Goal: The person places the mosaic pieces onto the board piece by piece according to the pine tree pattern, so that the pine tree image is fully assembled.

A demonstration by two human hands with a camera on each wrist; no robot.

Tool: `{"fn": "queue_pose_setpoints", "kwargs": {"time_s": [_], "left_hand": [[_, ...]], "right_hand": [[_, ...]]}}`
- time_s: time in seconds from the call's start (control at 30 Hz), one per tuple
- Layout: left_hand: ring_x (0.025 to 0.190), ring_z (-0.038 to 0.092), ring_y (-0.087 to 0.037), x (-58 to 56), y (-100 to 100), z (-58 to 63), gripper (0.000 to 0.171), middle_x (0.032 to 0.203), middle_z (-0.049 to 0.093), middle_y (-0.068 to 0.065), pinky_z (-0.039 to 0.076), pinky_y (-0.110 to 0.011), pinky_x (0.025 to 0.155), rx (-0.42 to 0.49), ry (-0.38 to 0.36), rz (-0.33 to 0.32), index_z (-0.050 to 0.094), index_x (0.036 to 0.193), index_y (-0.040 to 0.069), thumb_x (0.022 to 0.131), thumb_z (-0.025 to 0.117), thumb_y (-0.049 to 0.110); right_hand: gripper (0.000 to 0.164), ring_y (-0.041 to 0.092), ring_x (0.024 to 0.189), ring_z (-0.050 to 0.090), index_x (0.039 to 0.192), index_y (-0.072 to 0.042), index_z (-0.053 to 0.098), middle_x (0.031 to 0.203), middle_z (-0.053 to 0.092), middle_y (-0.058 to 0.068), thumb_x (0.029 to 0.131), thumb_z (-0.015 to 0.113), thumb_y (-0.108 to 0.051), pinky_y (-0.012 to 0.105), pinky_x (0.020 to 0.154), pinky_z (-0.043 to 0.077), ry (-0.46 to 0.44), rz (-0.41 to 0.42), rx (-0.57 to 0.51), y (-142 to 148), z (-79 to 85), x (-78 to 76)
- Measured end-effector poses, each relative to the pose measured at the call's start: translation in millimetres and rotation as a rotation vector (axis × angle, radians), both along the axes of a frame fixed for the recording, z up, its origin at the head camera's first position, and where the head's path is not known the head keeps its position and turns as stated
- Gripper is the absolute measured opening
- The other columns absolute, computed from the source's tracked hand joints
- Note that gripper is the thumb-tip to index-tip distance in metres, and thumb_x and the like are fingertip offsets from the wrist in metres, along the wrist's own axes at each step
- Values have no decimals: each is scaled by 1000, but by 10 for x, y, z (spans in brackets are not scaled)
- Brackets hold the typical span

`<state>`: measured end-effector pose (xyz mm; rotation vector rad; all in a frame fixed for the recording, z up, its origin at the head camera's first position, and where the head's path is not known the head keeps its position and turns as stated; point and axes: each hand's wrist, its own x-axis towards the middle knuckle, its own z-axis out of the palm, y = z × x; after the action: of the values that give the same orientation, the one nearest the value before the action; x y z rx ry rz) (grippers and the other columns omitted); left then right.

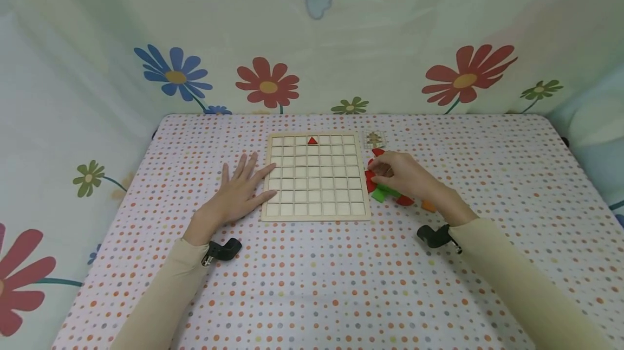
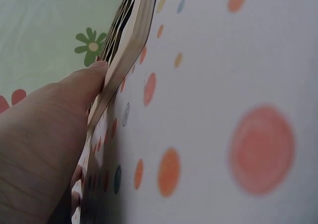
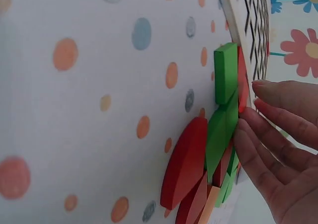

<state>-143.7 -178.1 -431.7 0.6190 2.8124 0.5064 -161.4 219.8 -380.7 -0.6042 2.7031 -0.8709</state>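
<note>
A square wooden grid board (image 1: 317,211) lies flat on the table with one red triangle (image 1: 312,141) in its top row. My left hand (image 1: 236,193) lies spread at the board's left side, thumb and index finger on its edge; the left wrist view shows the thumb on the board's rim (image 2: 124,60). At the board's right side my right hand (image 1: 402,174) bends over a pile of red and green blocks. Its fingertips touch among the green blocks (image 3: 226,72) and a red curved block (image 3: 184,164). I cannot tell whether its thumb and index finger pinch a red piece.
A small card (image 1: 375,139) with a tree picture lies by the board's upper right corner. An orange block (image 1: 428,206) sits under the right wrist. Dotted cloth (image 1: 312,285) covers the table, and a flowered curtain (image 1: 380,41) hangs behind it.
</note>
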Motion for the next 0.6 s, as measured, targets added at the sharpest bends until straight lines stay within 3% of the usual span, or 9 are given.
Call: {"fn": "queue_pose_setpoints", "kwargs": {"time_s": [0.3,0.6], "left_hand": [[160,-15,-36,-1,11,-17,72,175,-7,-15,-15,-70,119,3,-13,-2,22,169,27,108,48,56],[160,-14,-37,-22,8,-5,73,175,-6,-16,-15,-71,119,-13,-5,4,23,169,27,107,50,55]], "right_hand": [[15,19,74,59,106,7,74,88,67,10,95,77,-3,32,66,49,30,24,68,-37,-74,-74],[15,22,81,67,104,6,75,92,75,12,94,78,-5,39,76,54,-39,-2,95,-98,10,-153]]}}
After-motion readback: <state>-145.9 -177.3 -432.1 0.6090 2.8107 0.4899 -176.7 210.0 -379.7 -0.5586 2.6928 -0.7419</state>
